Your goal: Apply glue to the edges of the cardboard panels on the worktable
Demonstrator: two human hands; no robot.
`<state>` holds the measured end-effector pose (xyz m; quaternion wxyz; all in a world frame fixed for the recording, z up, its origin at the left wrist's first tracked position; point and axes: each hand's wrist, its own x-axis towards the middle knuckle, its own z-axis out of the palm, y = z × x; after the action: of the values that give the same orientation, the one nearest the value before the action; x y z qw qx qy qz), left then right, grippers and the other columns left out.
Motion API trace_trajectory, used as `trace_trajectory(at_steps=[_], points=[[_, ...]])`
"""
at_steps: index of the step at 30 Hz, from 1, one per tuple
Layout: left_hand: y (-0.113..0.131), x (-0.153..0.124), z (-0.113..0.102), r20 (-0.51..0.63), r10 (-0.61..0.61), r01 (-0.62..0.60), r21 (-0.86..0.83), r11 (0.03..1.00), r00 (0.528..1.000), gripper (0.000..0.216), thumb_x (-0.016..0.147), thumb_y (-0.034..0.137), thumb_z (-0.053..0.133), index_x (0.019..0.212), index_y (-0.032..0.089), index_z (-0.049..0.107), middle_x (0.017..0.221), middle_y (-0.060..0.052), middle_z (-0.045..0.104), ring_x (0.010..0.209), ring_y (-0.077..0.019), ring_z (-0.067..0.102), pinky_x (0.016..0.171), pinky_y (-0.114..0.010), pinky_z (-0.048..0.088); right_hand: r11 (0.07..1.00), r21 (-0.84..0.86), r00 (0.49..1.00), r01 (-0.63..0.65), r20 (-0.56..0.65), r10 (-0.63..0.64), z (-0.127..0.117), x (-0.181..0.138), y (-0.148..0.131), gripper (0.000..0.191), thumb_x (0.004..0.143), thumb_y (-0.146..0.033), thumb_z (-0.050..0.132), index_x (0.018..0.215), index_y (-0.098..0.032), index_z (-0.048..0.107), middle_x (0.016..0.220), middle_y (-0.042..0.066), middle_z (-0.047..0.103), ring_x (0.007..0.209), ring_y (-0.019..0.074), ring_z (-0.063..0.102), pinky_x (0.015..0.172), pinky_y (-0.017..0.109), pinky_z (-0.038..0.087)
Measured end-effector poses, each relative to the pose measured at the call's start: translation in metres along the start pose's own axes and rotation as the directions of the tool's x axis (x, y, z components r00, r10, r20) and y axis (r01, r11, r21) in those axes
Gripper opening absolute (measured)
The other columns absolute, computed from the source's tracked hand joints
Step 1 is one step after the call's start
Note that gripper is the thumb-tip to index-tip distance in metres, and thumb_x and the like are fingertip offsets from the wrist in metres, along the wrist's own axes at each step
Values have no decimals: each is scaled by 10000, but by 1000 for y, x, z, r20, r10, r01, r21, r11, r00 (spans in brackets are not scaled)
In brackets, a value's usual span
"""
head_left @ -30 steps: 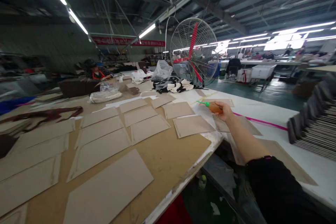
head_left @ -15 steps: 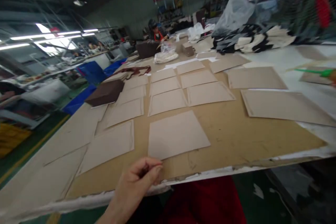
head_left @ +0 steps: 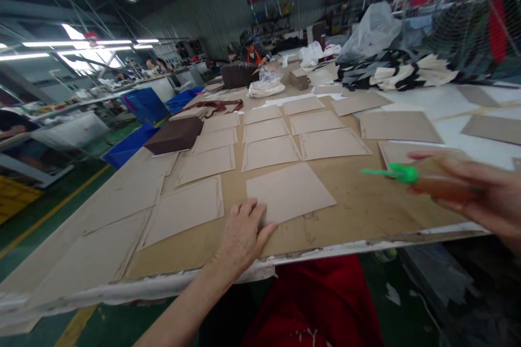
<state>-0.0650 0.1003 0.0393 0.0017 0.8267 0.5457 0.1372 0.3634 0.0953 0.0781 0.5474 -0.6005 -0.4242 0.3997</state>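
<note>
Your left grip (head_left: 243, 230) rests on the near left corner of the sheet (head_left: 295, 190), fingers loosely spread and closed round nothing, the thumb by its near edge. That sheet lies flat on the bench (head_left: 354, 206). Your right grip (head_left: 494, 187) is wrapped round the bottle (head_left: 442, 180), held to the right of the sheet; its green nozzle (head_left: 402, 172) points left towards the sheet, its tip apart from it. Just left of the sheet you have a card (head_left: 189, 206) with a darker strip down its right side, and more cards (head_left: 271, 152) lie in rows just beyond it. The brown box (head_left: 175, 134) sits beyond the sheet to the left. Farther beyond it, to the right, are black and cream scraps (head_left: 394, 70) and a clear bag (head_left: 376, 30). A co-worker (head_left: 255, 54) is well beyond the sheet, slightly left.
</note>
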Motion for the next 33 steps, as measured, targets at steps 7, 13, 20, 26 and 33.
trace_trajectory(at_steps=[7,13,20,26,33], points=[[-5,-1,-5,-47,-155,118,-447,887,987,402,767,294,734,1146,166,696,1243,-138,625,1200,-351,498,1095,-541,337,988,-49,899,-148,409,155,112,-45,22,681,659,-575,833,1212,-240,621,903,73,691,490,112,497,341,177,349],[-19,-4,-1,16,-352,256,-720,646,936,519,654,285,788,1155,186,693,1171,-110,665,928,-247,631,885,-426,513,980,44,913,-193,374,163,120,-50,16,678,608,-555,859,1152,-228,621,812,38,625,581,159,530,328,164,338],[-28,-4,-5,164,-459,247,-961,127,873,493,619,285,857,1058,134,691,1012,-98,728,961,-197,667,914,-328,517,981,102,926,-166,358,119,106,-62,-1,616,681,-512,836,1199,-233,652,859,64,637,586,156,519,356,179,355],[-26,-1,-7,246,-531,145,-964,-224,811,433,589,164,862,984,165,683,950,-11,710,848,-105,667,814,-205,525,975,144,924,-170,368,106,104,-70,-12,615,697,-507,813,1227,-220,684,769,69,618,520,144,432,345,212,346],[2,-17,-17,360,-517,157,-905,-395,777,289,710,175,812,959,124,676,942,-74,741,805,-170,693,693,-269,594,960,118,879,-252,443,176,106,-84,7,566,729,-520,779,1212,-238,696,1003,119,662,592,166,478,352,212,383]])
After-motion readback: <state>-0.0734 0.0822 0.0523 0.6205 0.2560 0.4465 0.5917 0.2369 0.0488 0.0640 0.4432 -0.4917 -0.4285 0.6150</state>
